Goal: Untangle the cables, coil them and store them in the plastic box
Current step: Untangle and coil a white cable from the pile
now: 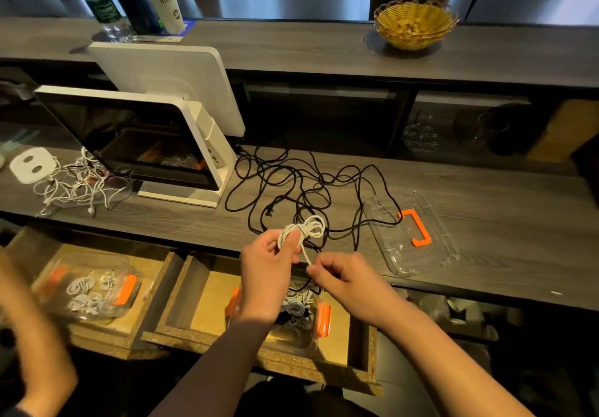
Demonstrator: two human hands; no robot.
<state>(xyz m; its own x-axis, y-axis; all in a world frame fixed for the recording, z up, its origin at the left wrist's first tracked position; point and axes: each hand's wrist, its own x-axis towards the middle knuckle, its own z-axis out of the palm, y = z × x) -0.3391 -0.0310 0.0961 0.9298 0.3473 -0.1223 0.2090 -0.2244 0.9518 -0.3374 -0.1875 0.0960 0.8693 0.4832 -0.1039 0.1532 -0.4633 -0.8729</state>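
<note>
My left hand (270,259) grips a small coil of white cable (306,230) just above the counter's front edge. My right hand (337,275) pinches the loose tail of that same cable and holds it taut below the coil. Behind the coil a long black cable (291,183) lies in tangled loops across the counter. Under my hands, an open drawer holds a clear plastic box (321,316) with orange latches and several coiled cables inside. Its clear lid (415,231) with an orange handle lies on the counter to the right.
A white point-of-sale screen (136,137) stands at the left with a heap of white cables (77,183) beside it. A second box (94,290) with coiled cables sits in the left drawer. Another person's arm (35,335) is at the far left. A yellow basket (413,24) rests on the upper ledge.
</note>
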